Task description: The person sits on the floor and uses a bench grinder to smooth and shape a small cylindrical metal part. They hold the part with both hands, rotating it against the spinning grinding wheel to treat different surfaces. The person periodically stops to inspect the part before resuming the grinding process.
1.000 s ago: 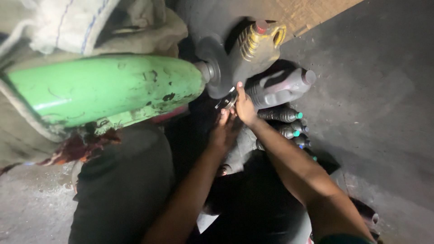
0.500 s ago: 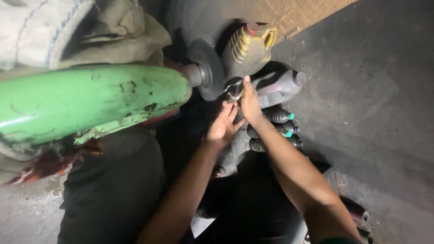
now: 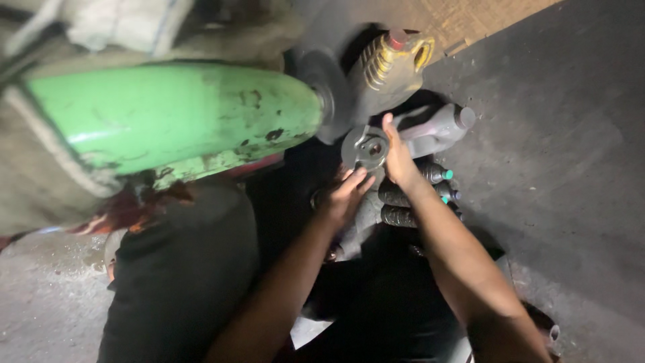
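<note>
Round grey metal disc: now lifted nearer the green cylindrical machine body than before. Right hand fingers grip its edge; left hand fingers half-curled beneath, touching it.

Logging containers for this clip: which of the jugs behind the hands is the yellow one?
The ribbed yellow jug with the red cap, farthest back; the grey jug lies nearer the hands.

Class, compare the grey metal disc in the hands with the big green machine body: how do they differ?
The metal disc is small, grey and flat, with a centre hole; the green machine body is far larger, rounded, with chipped paint. The right hand and left hand touch the disc, not the body. Both look worn.
</note>
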